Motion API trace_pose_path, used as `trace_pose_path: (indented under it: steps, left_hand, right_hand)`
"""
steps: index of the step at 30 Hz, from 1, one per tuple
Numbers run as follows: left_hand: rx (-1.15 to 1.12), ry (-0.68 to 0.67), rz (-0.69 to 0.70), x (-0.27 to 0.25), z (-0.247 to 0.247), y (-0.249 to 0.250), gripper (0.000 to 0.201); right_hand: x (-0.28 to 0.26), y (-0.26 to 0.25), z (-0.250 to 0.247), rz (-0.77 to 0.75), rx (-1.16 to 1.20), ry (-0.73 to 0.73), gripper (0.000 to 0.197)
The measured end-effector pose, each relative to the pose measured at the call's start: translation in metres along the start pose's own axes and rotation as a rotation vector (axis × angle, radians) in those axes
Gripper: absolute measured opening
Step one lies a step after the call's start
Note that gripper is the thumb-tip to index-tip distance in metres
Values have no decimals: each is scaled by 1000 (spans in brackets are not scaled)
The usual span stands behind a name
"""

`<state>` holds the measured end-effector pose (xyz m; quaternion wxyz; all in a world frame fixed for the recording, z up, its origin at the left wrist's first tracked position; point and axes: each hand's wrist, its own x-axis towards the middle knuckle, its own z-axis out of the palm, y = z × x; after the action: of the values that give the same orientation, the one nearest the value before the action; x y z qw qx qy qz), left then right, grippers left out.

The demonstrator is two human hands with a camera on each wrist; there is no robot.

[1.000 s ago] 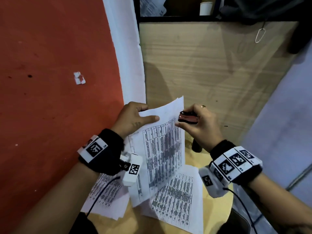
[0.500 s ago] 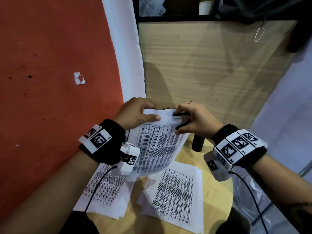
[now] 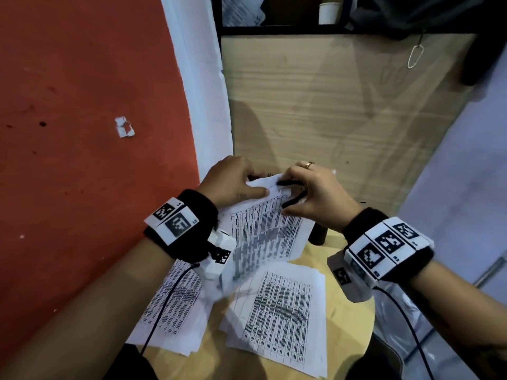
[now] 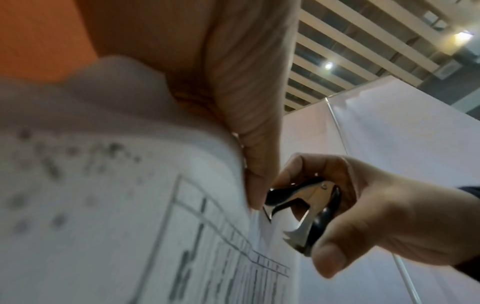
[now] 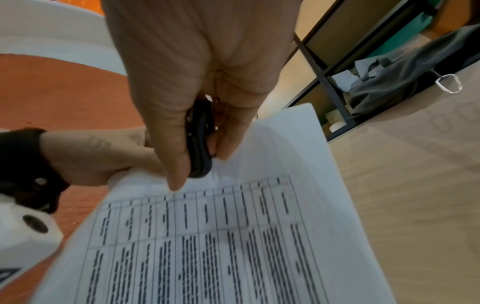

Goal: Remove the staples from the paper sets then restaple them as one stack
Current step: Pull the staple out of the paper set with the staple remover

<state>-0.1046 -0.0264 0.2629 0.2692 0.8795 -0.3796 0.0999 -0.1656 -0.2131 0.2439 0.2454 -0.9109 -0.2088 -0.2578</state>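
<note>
Since a second ago, when the paper set (image 3: 263,231) stood upright with the staple remover (image 4: 303,214) closed beside its edge, I have bent its top corner over and brought the claws, now spread, up to it; pulling looks imminent. My left hand (image 3: 233,182) pinches that corner, my right hand (image 3: 315,193) grips the remover. Two more sets (image 3: 277,319) lie on the round table (image 3: 348,325) below; a dark cylinder (image 3: 317,235) stands behind the held sheets.

Printed paper set (image 3: 263,231) held up, top corner at open staple remover (image 4: 303,211); two sets (image 3: 277,319) on table.
</note>
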Motion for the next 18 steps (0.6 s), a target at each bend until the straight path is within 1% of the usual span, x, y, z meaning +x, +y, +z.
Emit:
trace_pose_path:
  steps: [3, 4, 5, 7, 9, 11, 13, 15, 18]
  left_hand:
    - [-117, 8, 26, -1, -2, 1, 15]
    - [-149, -2, 40, -2, -4, 2, 13]
    - [-181, -9, 57, -2, -4, 3, 20]
    - [-249, -25, 79, -3, -5, 5, 38]
    - [-317, -32, 80, -4, -6, 6, 45]
    - [-341, -28, 79, -6, -8, 8, 41]
    - [-336, -35, 71, -7, -9, 11, 30]
    - [-335, -28, 56, -6, -9, 10, 32]
    - [-376, -21, 20, -5, -9, 7, 43]
  right_hand:
    - [-5, -3, 5, -43, 49, 87, 43]
    - [-6, -4, 7, -54, 63, 123, 42]
    - [-7, -5, 9, -71, 68, 156, 41]
    - [-7, -8, 11, -107, 54, 206, 37]
    - [-5, -9, 12, -155, 16, 234, 36]
    - [-4, -8, 14, -203, -42, 259, 37]
    - [-4, -9, 16, -241, -91, 302, 38]
    - [-5, -11, 16, -267, -112, 338, 39]
    - [-7, -16, 13, -295, -110, 372, 38]
